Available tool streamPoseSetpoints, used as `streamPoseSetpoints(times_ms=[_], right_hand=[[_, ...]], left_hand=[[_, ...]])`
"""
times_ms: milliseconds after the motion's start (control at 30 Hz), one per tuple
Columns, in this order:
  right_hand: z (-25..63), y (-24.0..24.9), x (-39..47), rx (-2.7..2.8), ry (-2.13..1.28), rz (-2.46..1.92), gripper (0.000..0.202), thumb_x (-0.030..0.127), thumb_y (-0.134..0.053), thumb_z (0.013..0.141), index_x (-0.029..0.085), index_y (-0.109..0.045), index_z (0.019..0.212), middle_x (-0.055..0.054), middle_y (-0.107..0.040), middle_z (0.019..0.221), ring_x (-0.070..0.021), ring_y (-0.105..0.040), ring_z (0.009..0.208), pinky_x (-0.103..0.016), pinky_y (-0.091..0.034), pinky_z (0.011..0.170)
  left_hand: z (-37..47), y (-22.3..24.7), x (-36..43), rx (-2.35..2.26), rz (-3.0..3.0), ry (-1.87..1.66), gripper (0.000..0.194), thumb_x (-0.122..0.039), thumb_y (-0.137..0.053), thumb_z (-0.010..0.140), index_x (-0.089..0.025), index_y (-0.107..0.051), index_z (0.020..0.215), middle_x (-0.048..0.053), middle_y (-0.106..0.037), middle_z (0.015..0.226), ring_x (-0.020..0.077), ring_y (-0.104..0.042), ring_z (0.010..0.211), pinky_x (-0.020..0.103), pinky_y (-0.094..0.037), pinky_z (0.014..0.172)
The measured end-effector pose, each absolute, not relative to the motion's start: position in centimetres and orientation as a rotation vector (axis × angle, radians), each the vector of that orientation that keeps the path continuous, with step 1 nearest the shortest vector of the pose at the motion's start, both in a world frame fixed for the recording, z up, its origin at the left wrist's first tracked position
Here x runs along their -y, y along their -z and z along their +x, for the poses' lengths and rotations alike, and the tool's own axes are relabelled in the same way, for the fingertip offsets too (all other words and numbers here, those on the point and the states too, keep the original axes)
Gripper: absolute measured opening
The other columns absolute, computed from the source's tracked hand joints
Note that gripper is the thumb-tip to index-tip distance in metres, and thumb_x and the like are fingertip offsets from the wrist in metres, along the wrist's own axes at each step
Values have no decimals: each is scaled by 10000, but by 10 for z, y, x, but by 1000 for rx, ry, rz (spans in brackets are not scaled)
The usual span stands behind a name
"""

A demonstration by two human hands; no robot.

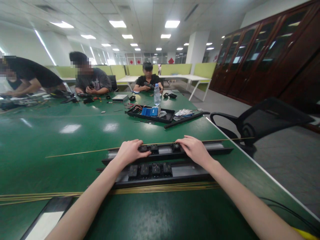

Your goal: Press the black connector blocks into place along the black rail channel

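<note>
A long thin brass-coloured rod (82, 153) crosses the far black channel (212, 151), running along the far side of its small black blocks. My left hand (131, 151) is closed around a black block (143, 148) in that channel, thumb in front and fingers behind, near the rod. Beside it sits another black block (154, 148). Farther right, my right hand (193, 148) pinches a third black block (176, 146), with the rod passing by its fingertips. Closer to me lies a second black channel (190, 170) with several black blocks (144, 170) in a row.
More brass rods (160, 189) lie along the near channel. A black tray (170, 116), water bottle (157, 95) and gloves (185, 114) stand beyond on the green table (50, 133). An office chair (260, 116) is at the right edge. Several people sit or lean farther off.
</note>
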State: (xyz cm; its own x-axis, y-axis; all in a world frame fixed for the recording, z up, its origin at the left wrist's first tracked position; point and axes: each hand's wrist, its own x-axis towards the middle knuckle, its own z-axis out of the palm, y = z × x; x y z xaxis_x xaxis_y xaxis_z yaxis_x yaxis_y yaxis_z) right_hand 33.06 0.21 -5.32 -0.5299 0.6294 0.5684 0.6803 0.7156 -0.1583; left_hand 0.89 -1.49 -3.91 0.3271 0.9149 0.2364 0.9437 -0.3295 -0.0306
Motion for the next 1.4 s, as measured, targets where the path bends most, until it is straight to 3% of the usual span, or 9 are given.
streamPoseSetpoints(times_ms=[467,633,1133,1400], right_hand=[[330,56,-2,2268,123,-986,290,136,-472,965,243,-709,1094,-18,-769,1035,-172,-709,921,-440,-454,1045],[330,55,-2,2265,140,-973,280,116,-483,952,223,-712,1072,-34,-762,1053,-179,-691,993,-440,-428,1068],[329,54,-1,2243,150,-980,269,125,-521,926,217,-743,1046,-54,-760,1002,-220,-658,986,-448,-465,1002],[329,54,-1,2235,142,-988,265,145,-513,935,215,-748,1037,-59,-757,976,-218,-655,955,-436,-479,965]], left_hand=[[9,41,14,1719,-2425,277,570,-755,-485,812,-214,-646,890,73,-734,945,274,-693,862,297,-387,638],[8,42,13,1707,-2425,277,577,-759,-476,815,-213,-645,894,73,-732,936,277,-693,865,298,-384,632],[9,42,15,1707,-2422,330,548,-736,-519,808,-219,-667,913,49,-657,929,220,-657,798,287,-383,618],[9,41,15,1663,-2437,420,501,-698,-573,800,-213,-672,879,63,-652,1016,231,-611,988,285,-443,679]])
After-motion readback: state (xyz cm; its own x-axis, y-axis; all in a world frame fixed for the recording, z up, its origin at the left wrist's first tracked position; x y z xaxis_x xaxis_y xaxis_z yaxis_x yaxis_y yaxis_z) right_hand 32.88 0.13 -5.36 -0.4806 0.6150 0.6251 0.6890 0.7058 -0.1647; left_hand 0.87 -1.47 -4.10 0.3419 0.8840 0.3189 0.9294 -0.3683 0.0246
